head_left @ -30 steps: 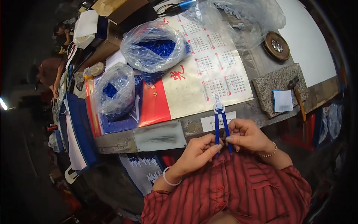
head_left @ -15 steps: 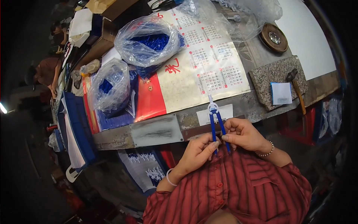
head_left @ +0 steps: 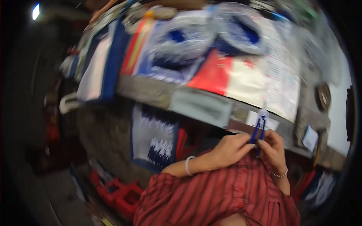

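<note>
Close to my body, both hands hold a drawing compass (head_left: 261, 121) with a white head and blue legs. Its head points away from me, over the bench's front edge. My left hand (head_left: 230, 151) pinches one blue leg. At the other leg, the fingers of my right hand (head_left: 274, 147) are closed. Below the bench on the left, a blue-edged tray (head_left: 139, 148) bears rows of similar blue-and-white compasses. Motion blur hides the fine detail at the fingertips and leg ends.
Clear plastic bags with blue pieces, a left bag (head_left: 179, 47) and a right bag (head_left: 222, 22), sit on the bench. A blue bin (head_left: 109, 71) with paper stands left. Rightward are a round brown dish (head_left: 323, 96) and a white-and-blue pad (head_left: 310, 138). A red stool (head_left: 124, 197) stands lower left.
The view has swung left, so the bench and my hands appear farther right and the tray shows more fully. Both hands still hold the compass.
</note>
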The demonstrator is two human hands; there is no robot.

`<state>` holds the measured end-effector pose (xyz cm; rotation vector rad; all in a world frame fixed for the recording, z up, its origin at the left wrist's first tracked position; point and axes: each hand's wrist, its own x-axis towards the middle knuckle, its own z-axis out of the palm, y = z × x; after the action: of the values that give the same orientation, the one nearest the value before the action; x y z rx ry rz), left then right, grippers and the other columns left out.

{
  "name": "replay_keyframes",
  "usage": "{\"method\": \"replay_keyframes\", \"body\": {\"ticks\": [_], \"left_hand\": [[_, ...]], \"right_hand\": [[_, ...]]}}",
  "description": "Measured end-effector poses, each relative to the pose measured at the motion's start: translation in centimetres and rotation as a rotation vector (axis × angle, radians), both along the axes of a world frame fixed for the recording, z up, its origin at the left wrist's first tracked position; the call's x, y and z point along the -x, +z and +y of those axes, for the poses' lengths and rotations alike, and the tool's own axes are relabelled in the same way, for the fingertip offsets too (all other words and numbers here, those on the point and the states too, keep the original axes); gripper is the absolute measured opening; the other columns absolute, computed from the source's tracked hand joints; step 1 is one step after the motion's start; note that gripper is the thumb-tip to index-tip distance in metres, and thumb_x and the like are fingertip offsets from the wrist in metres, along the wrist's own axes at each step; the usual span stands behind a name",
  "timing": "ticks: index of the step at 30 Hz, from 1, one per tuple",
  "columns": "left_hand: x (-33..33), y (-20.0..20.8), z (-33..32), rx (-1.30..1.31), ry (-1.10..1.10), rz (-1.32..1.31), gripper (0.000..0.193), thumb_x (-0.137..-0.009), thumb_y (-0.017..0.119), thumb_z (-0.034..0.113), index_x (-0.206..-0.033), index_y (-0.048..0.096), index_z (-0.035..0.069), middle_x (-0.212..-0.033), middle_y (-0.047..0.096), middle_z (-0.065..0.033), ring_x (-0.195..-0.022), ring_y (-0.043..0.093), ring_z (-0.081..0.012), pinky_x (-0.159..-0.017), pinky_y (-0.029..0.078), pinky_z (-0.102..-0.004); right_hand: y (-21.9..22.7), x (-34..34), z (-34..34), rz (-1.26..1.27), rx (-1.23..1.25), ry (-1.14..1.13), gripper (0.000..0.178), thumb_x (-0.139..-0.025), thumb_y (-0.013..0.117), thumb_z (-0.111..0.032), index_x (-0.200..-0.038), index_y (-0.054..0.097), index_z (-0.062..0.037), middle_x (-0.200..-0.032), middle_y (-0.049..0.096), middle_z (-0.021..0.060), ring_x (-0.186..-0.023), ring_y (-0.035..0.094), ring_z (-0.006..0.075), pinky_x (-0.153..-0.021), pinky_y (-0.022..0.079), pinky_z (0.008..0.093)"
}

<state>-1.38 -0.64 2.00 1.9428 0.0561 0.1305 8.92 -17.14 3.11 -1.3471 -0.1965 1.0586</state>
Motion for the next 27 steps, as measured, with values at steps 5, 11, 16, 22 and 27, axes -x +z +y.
{"method": "replay_keyframes", "body": {"ticks": [5, 11, 16, 22, 27], "left_hand": [[2.8, 3.6, 2.9, -0.494, 0.356, -0.393, 0.026, -0.074, 0.064, 0.008, -0.098, 0.058, -0.001, -0.093, 0.057, -0.0132, -0.085, 0.059, -0.0295, -0.076, 0.050, -0.0373], [8.0, 2.3, 6.1, -0.702, 0.133, -0.210, 0.018, -0.075, 0.053, 0.011, -0.089, 0.056, 0.000, -0.088, 0.055, -0.0133, -0.088, 0.057, -0.0278, -0.091, 0.043, -0.0412], [12.1, 0.1, 8.6, -0.581, 0.129, -0.029, 0.009, -0.074, 0.055, 0.013, -0.078, 0.052, 0.005, -0.075, 0.052, -0.0095, -0.074, 0.055, -0.0258, -0.067, 0.045, -0.0390], [17.3, -4.3, 15.0, -0.322, 0.557, 0.059, 0.016, -0.083, 0.059, 0.016, -0.087, 0.059, 0.000, -0.079, 0.059, -0.0132, -0.073, 0.059, -0.0299, -0.061, 0.047, -0.0375], [19.8, -8.8, 21.1, 0.121, 0.970, 0.294, 0.020, -0.084, 0.060, 0.017, -0.088, 0.061, -0.002, -0.071, 0.061, -0.0071, -0.065, 0.055, -0.0127, -0.058, 0.044, -0.0291]], "right_hand": [[0.0, -0.3, 2.5, -0.422, 0.179, 0.357, 0.013, -0.081, 0.061, -0.006, -0.090, 0.056, 0.0027, -0.076, 0.061, 0.0066, -0.065, 0.055, 0.0113, -0.061, 0.044, 0.0254], [2.9, 2.2, 9.9, -0.845, 0.098, 0.933, 0.019, -0.075, 0.063, -0.010, -0.087, 0.054, 0.0014, -0.074, 0.056, 0.0206, -0.068, 0.054, 0.0391, -0.060, 0.043, 0.0405], [3.1, 3.8, 15.7, -0.932, -0.014, 1.225, 0.019, -0.077, 0.063, -0.012, -0.083, 0.050, 0.0005, -0.075, 0.054, 0.0208, -0.071, 0.053, 0.0395, -0.060, 0.042, 0.0435], [3.5, 4.7, 17.9, -0.902, -0.021, 0.815, 0.019, -0.081, 0.063, -0.011, -0.096, 0.059, -0.0001, -0.079, 0.060, 0.0091, -0.065, 0.057, 0.0173, -0.061, 0.045, 0.0267], [2.4, 4.8, 17.3, -0.831, 0.064, 0.798, 0.016, -0.082, 0.061, -0.009, -0.093, 0.058, 0.0028, -0.077, 0.059, 0.0103, -0.067, 0.056, 0.0153, -0.061, 0.045, 0.0258]]}}
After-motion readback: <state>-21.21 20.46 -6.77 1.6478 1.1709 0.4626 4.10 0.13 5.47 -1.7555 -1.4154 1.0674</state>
